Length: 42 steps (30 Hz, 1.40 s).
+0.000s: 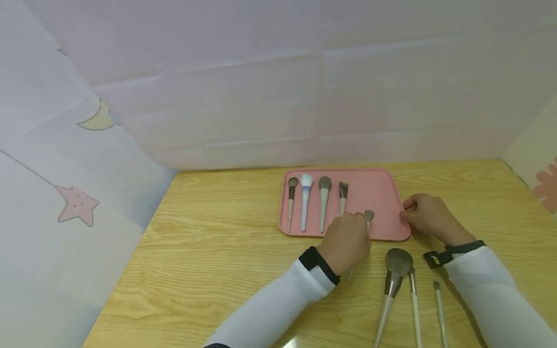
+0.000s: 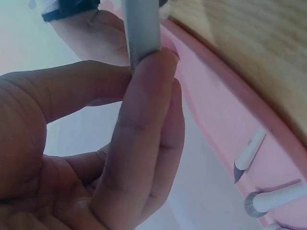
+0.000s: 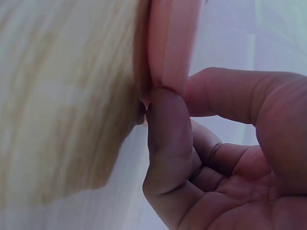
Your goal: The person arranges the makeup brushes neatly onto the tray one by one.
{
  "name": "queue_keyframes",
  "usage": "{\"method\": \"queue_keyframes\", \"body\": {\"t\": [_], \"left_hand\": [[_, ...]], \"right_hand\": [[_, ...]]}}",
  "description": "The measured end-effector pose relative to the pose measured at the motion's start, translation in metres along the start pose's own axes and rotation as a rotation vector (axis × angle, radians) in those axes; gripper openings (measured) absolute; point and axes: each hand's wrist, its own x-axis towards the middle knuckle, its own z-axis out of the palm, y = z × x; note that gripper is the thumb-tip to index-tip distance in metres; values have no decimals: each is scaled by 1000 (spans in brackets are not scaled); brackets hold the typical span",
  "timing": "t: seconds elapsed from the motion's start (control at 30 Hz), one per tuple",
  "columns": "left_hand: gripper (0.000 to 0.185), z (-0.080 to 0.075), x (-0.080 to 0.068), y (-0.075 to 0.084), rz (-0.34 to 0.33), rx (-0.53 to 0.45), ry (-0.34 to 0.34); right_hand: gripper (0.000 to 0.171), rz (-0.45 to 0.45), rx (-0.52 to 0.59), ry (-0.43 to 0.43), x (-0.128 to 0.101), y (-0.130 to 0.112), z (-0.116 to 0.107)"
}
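My left hand (image 1: 346, 242) pinches a makeup brush by its pale handle (image 2: 142, 28) between thumb and fingers. In the head view that brush's bristle tip (image 1: 369, 215) shows past the knuckles, over the front part of the pink tray (image 1: 372, 186); much of its handle is hidden by the hand. At the tray's right end, my right hand (image 1: 428, 217) pinches the rim (image 3: 175, 48) between thumb and finger. Several makeup brushes lie side by side in the tray's left half, among them a white-and-blue one (image 1: 305, 203) and a flat-tipped one (image 1: 343, 191).
On the wooden table (image 1: 209, 232), in front of the tray, lie a large fluffy brush (image 1: 398, 263), a thin brush (image 1: 415, 299) and a small-tipped brush (image 1: 439, 309), all beside my right forearm. A pale patterned cloth (image 1: 243, 96) hangs behind the table.
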Motion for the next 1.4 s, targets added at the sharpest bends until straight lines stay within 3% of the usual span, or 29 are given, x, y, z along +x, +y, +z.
{"method": "queue_keyframes", "body": {"t": [0.13,0.27,0.4,0.6,0.8,1.03,1.23,1.4], "left_hand": [[20,1,14,0,-28,7,-11],[8,4,27,-2,-57,27,-21],[22,8,39,-3,-70,54,-22],[14,12,55,-4,-100,79,-44],[8,15,73,-3,-132,45,-12],[41,25,92,-6,-150,171,5],[38,33,103,-12,-163,283,42],[31,32,106,-10,-213,295,18]], "right_hand": [[40,8,4,-1,0,0,-1],[40,16,20,-12,-1,-1,-1],[40,15,25,-14,-2,-1,-1],[39,19,32,-17,-3,-2,2],[36,9,35,-3,-4,-4,3],[39,27,33,-10,-6,-7,5],[40,14,33,1,-7,-11,5],[39,7,40,8,-7,-13,7]]}}
